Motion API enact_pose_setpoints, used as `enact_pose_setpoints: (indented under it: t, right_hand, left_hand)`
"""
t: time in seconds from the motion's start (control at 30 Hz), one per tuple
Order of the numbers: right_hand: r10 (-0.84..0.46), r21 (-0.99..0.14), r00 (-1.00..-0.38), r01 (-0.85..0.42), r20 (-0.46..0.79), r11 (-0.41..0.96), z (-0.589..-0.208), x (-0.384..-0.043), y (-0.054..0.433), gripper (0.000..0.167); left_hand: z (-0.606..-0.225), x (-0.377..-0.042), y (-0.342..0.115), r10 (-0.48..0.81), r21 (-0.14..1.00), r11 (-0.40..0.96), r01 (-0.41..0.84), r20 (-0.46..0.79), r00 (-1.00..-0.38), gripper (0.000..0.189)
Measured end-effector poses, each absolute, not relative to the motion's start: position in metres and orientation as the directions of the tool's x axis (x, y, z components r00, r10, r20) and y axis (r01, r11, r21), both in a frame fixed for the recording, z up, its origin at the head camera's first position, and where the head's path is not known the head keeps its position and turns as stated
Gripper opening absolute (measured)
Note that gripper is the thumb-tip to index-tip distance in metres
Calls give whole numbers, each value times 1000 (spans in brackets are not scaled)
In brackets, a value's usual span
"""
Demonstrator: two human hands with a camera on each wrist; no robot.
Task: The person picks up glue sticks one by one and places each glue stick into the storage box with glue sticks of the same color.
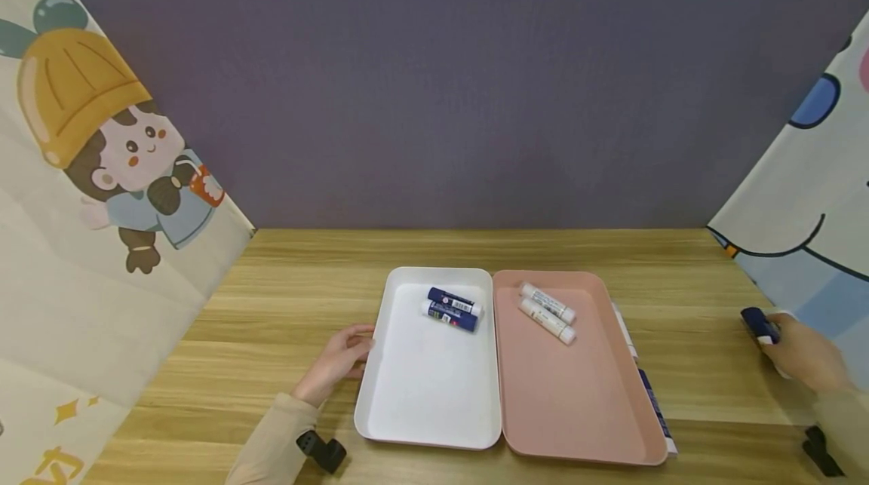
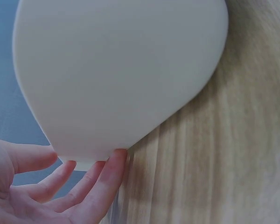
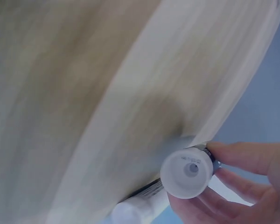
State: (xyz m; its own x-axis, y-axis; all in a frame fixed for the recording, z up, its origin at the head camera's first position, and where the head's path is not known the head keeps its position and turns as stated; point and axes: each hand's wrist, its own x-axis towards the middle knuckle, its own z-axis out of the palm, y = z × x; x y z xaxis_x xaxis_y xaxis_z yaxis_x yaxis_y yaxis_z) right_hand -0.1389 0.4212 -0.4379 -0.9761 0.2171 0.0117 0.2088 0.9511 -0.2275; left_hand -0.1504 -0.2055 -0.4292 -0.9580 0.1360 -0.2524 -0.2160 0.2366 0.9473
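Observation:
At the far right of the table, my right hand (image 1: pixel 804 353) pinches a navy glue stick (image 1: pixel 756 323) between thumb and fingers. Its round white end (image 3: pixel 185 173) faces the right wrist camera. Beside it, a second white-ended glue stick (image 3: pixel 135 210) shows next to the fingers, partly hidden. My left hand (image 1: pixel 339 357) rests its fingertips against the left edge of a white tray (image 1: pixel 428 394). Inside that tray lie two navy-and-white glue sticks (image 1: pixel 451 313). The adjoining pink tray (image 1: pixel 570 402) holds two white glue sticks (image 1: pixel 547 319).
Along the right side of the pink tray lie a white stick (image 1: pixel 624 330) and a navy one (image 1: pixel 655 409), partly hidden by its rim. A grey partition (image 1: pixel 475 93) stands behind the wooden table (image 1: pixel 305 274). Printed cloths (image 1: pixel 54 304) hang at both sides.

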Motion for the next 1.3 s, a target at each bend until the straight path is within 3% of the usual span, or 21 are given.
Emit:
enact_pose_setpoints:
  t: [0.33,0.67,0.93,1.3]
  right_hand:
    - [112,-274,-994,111,-11,955,-419,-141,394,46]
    - [-45,-326,-994,-77,104,942,-409,-143,367,42]
    - [-78,-300,-990,-110,116,948,-398,-147,340,44]
    - [-126,-355,-986,-157,109,921,-381,-150,296,44]
  left_hand:
    - [-429,-149,-205,139,949,233,-215,-251,-958,36]
    - [-428,-149,-205,142,949,232,-214,-251,-957,37]
    - [-427,-148,-204,128,948,225,-223,-256,-958,37]
    - [-428,-148,-204,123,949,227,-219,-251,-960,36]
